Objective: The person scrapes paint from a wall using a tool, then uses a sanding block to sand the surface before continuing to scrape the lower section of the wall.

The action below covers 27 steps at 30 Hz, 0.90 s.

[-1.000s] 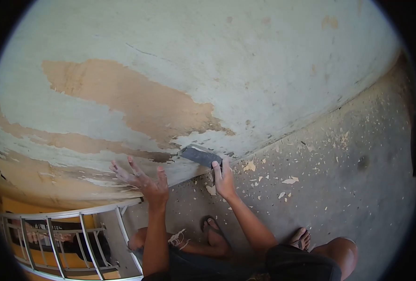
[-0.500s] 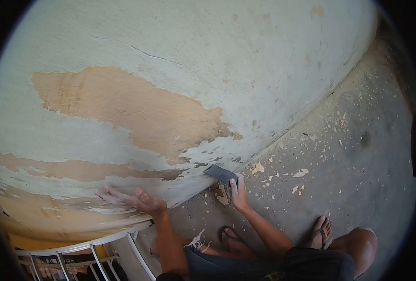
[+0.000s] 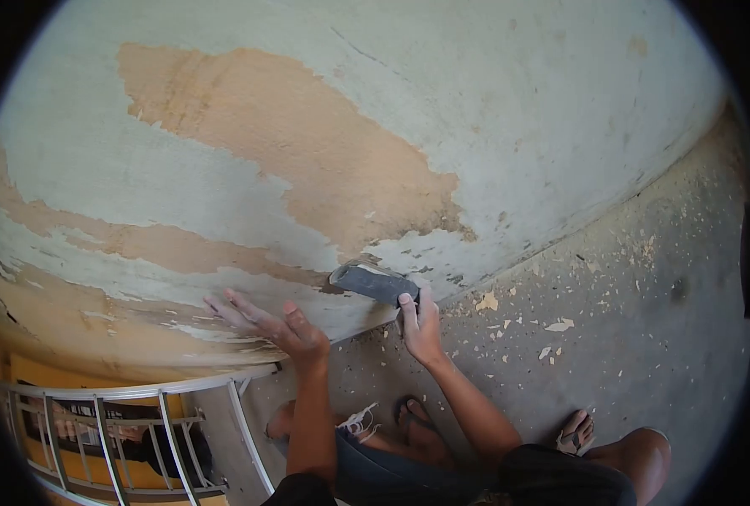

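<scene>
In my right hand (image 3: 420, 327) is a dark grey flat strip (image 3: 373, 284), gripped at its right end with the thumb on top. Its far end overlaps the lower wall (image 3: 510, 110), beside the dark, chipped edge of a peeled patch. My left hand (image 3: 275, 327) is open, fingers spread, over the flaking paint to the left of the strip. Pale dust coats its fingertips. Pale green paint covers most of the wall, with a large bare tan patch (image 3: 282, 126) above my hands and a narrower tan band (image 3: 164, 246) lower down.
A metal ladder (image 3: 139, 393) lies at the lower left. Paint chips (image 3: 561, 325) are scattered over the grey floor (image 3: 611, 371) to the right. Feet in sandals (image 3: 417, 413) and bent knees show at the bottom.
The view has shifted, so the wall patches sit higher and further right. My right hand has moved the strip leftward along the wall. My left hand stays spread.
</scene>
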### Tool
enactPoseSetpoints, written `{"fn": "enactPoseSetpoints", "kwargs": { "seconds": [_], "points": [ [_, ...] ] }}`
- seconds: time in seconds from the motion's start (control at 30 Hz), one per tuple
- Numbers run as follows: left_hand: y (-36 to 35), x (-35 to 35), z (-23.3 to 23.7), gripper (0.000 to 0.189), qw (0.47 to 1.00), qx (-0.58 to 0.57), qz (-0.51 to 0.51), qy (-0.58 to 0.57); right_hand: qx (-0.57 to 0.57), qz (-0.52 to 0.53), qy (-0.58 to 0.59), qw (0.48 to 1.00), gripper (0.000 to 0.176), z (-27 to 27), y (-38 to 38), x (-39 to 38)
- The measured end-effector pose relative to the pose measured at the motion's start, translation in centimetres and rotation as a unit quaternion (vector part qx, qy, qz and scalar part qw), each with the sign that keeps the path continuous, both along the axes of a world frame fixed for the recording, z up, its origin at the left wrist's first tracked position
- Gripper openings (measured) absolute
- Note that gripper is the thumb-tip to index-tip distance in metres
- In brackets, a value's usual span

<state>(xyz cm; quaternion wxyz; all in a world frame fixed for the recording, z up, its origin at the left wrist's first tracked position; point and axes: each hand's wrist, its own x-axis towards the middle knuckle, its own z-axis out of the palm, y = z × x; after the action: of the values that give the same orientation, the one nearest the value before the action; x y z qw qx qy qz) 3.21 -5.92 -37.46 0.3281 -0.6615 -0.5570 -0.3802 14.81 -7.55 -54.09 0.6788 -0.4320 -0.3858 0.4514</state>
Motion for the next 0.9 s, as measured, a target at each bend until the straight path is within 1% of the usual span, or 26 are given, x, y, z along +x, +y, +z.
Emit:
{"fn": "enactPoseSetpoints", "kwargs": {
  "seconds": [0.03, 0.07, 0.1, 0.13, 0.17, 0.23, 0.27, 0.33, 0.37, 0.4, 0.47, 0.5, 0.57, 0.6, 0.63, 0.67, 0.73, 0.77, 0.8, 0.83, 0.87, 0.9],
  "points": [
    [0.2, -0.1, -0.1, 0.076, 1.000, 0.016, -0.011, 0.006, -0.036, 0.014, 0.040, 0.998, 0.030, 0.2, -0.4, 0.0],
    [0.5, 0.1, 0.1, 0.075, 0.999, 0.036, -0.023, 0.011, -0.030, 0.008, 0.041, 0.999, 0.030, -0.5, -0.8, -0.4],
    [0.8, 0.5, 0.3, 0.075, 0.999, 0.043, -0.028, 0.011, -0.046, -0.032, 0.025, 0.998, 0.028, -2.1, -1.0, -1.2],
    [0.9, 0.9, 0.4, 0.074, 0.999, 0.040, -0.023, -0.002, -0.065, -0.071, 0.011, 0.995, 0.028, -2.2, -1.2, -1.3],
    [1.1, 1.1, 0.5, 0.074, 0.999, 0.037, -0.021, -0.014, -0.062, -0.075, 0.017, 0.995, 0.028, -2.4, -1.0, -1.5],
    [1.9, 1.8, 0.6, 0.075, 0.998, 0.039, -0.037, -0.017, -0.073, -0.062, 0.040, 0.995, 0.031, -2.7, -1.1, -1.6],
    [1.3, 1.9, 0.1, 0.077, 0.998, 0.031, -0.039, -0.028, -0.087, -0.062, 0.042, 0.993, 0.031, -1.6, -1.3, -1.2],
    [0.9, 2.1, -0.8, 0.078, 0.998, 0.004, -0.051, -0.048, -0.078, 0.022, -0.045, 0.996, 0.035, 0.8, -0.3, -0.3],
    [1.4, 2.3, -0.9, 0.080, 0.995, 0.000, -0.066, -0.068, -0.074, 0.015, -0.024, 0.997, 0.036, 1.6, -0.4, 0.1],
    [1.8, 2.5, -0.6, 0.080, 0.995, 0.004, -0.075, -0.068, -0.070, 0.007, -0.023, 0.997, 0.036, 0.9, -0.5, -0.1],
    [1.9, 2.3, 0.0, 0.081, 0.994, 0.012, -0.052, -0.092, -0.124, -0.017, 0.053, 0.991, 0.036, -3.0, -1.6, -2.3],
    [1.9, 2.0, 0.2, 0.081, 0.995, 0.016, -0.051, -0.089, -0.121, -0.039, 0.018, 0.992, 0.036, -5.5, -1.9, -3.4],
    [2.4, 1.7, 0.3, 0.086, 0.996, 0.049, -0.044, -0.063, -0.115, -0.037, 0.038, 0.992, 0.036, -4.2, -1.4, -3.1],
    [2.4, 1.7, 0.1, 0.086, 0.996, 0.044, -0.040, -0.060, -0.120, -0.030, 0.051, 0.991, 0.037, -3.5, -1.7, -2.5],
    [1.8, 2.2, 0.2, 0.085, 0.997, 0.041, -0.030, -0.055, -0.108, 0.009, 0.022, 0.994, 0.036, -1.9, -1.3, -1.6],
    [1.7, 2.6, 0.2, 0.085, 0.997, 0.044, -0.027, -0.053, -0.115, 0.011, 0.023, 0.993, 0.036, -0.8, -1.4, -1.5],
    [2.1, 1.6, -0.3, 0.084, 0.997, 0.046, -0.037, -0.042, -0.016, -0.038, -0.033, 0.999, 0.037, 0.9, -0.7, -0.9],
    [2.4, 1.4, -0.2, 0.083, 0.997, 0.054, -0.041, -0.030, -0.045, -0.012, 0.011, 0.999, 0.036, 0.1, -1.0, -1.4],
    [2.6, 1.3, 0.0, 0.083, 0.997, 0.061, -0.043, -0.032, -0.038, -0.015, 0.009, 0.999, 0.036, -1.6, -1.2, -2.0],
    [2.6, 1.2, 0.2, 0.080, 0.995, 0.069, -0.061, -0.033, -0.077, -0.026, 0.012, 0.997, 0.036, -4.0, -1.6, -3.0],
    [2.6, 1.1, 0.4, 0.077, 0.993, 0.076, -0.079, -0.033, -0.117, -0.037, 0.017, 0.992, 0.036, -4.7, -2.0, -3.1],
    [2.8, 1.2, 0.5, 0.077, 0.993, 0.077, -0.083, -0.030, -0.102, -0.033, 0.037, 0.994, 0.037, -5.6, -2.3, -3.2]
  ]
}}
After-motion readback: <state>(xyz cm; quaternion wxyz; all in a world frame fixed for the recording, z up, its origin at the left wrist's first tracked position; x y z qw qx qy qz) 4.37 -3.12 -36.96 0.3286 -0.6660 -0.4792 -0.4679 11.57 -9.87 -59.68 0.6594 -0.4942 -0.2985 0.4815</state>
